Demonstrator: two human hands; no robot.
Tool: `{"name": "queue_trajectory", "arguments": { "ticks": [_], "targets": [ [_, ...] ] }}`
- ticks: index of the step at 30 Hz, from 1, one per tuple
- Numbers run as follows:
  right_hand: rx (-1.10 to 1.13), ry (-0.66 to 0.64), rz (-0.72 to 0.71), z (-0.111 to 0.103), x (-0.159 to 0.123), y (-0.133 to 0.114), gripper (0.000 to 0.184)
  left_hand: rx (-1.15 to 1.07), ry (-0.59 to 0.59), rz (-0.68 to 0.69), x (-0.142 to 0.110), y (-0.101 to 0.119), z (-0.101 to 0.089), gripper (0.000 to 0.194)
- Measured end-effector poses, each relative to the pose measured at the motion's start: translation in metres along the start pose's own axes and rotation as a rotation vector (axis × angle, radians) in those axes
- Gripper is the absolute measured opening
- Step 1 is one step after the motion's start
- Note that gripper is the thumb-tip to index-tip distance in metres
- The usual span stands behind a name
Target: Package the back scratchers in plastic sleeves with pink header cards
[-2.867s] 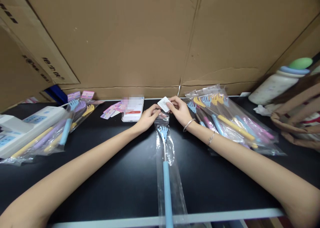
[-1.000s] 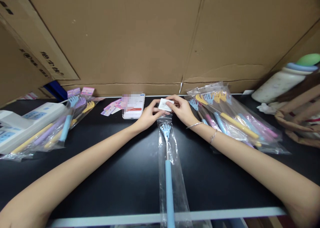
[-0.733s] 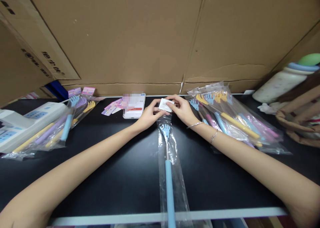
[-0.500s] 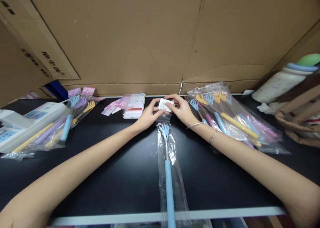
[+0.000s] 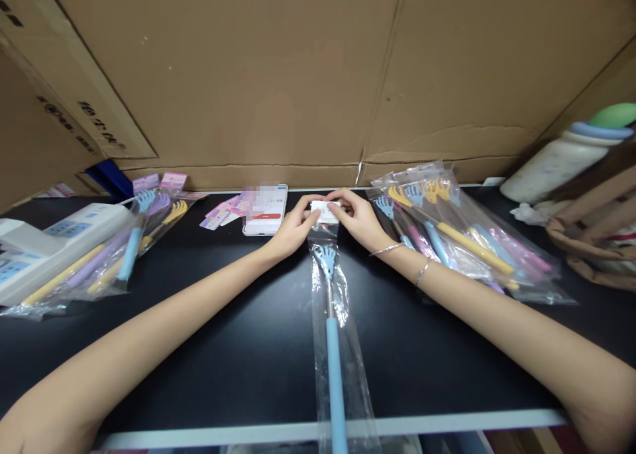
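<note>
A blue back scratcher (image 5: 336, 381) in a clear plastic bag (image 5: 355, 354) lies lengthwise before me, its claw end away from me and its handle reaching past the table's front edge. At the bag's top sits a small white card (image 5: 325, 212). My left hand (image 5: 297, 225) pinches the card's left side, thumb on its face. From the right, my right hand (image 5: 356, 217) grips the same card, thumb also on its face. The fingers behind the card are partly hidden.
Bagged back scratchers (image 5: 447, 235) lie in a pile at right, with others (image 5: 132, 248) at left beside a white power strip (image 5: 74, 235). A phone (image 5: 265, 219) and pink-purple cards (image 5: 218, 213) lie at the back. A bottle (image 5: 556, 162) and brown bag straps (image 5: 586, 235) are far right.
The white card has tipped and now shows a flatter, wider face between my thumbs. My right thumb has drawn back slightly, toward the card's right side. The scratcher has barely moved.
</note>
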State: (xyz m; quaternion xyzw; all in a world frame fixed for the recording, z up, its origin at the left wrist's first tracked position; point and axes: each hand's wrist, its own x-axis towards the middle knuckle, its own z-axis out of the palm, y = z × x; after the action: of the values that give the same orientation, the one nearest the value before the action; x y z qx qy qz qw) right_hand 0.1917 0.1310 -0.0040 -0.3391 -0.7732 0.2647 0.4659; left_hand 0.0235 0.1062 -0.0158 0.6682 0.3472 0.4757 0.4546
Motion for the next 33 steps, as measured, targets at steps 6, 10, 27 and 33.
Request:
{"name": "queue_trajectory", "arguments": {
  "ticks": [6,10,27,33],
  "targets": [
    [-0.012,-0.020,0.012,0.002,-0.001,0.000,0.015,0.038,0.007,0.009,-0.001,0.003,0.000,0.033],
    [0.025,-0.037,0.029,0.003,-0.002,0.001,0.019,0.023,0.018,0.020,0.000,0.004,0.001,0.033],
    [0.374,-0.094,0.211,0.009,0.002,0.013,0.024,0.041,0.111,0.013,0.003,-0.005,-0.003,0.031],
    [0.393,-0.094,0.187,0.009,0.002,0.013,0.026,0.043,0.105,0.011,0.002,-0.004,-0.002,0.033]
  ]
}}
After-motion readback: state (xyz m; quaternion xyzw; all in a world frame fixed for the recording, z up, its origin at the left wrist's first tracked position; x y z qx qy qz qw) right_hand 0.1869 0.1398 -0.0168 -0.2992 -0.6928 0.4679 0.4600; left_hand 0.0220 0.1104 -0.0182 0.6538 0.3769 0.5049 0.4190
